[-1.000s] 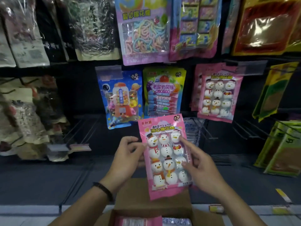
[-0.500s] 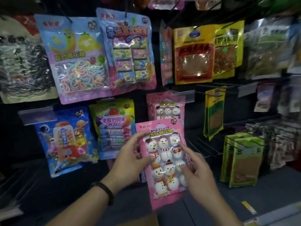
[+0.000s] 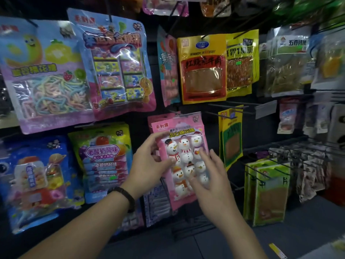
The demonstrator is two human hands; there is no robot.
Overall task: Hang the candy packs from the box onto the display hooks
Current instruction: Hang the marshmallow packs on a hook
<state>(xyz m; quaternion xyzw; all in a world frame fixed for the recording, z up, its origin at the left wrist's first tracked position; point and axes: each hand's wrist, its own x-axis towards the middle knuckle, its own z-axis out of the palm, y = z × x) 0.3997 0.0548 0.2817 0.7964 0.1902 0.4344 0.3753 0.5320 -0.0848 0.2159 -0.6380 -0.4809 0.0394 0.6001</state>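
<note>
Snowman candy pack (image 3: pixel 183 156): raised against the display, lower middle row, right in front of a matching pink pack (image 3: pixel 157 119) hanging there. Not clearly on a hook yet.

Left hand (image 3: pixel 147 165): gripping the pack's left edge, thumb on the front film, index finger up near the header. Right hand (image 3: pixel 211 182): fingers spread over the lower right of the front. Blurred, so pinch vs plain press not readable.

Handling, as a guess:
- Light, floppy film bag, glossy and so probably slippery.
- Lumpy marshmallow-type snowmen inside, squashable. No squeezing the clear window.
- Stiffest at the sealed header and side seams.
- Best held by both side seams near the top, header kept flat and hang hole square to the hook tip.
- Low grip likely to let the top fold over and miss.

Hard to make out:
- Hang hole and hook tip lost in the clutter at the pack's top edge. Threaded or not, cannot tell.
- Lower right corner of the pack hidden behind the right hand.
- Fingers behind the pack out of sight.
- Box out of frame.
</note>
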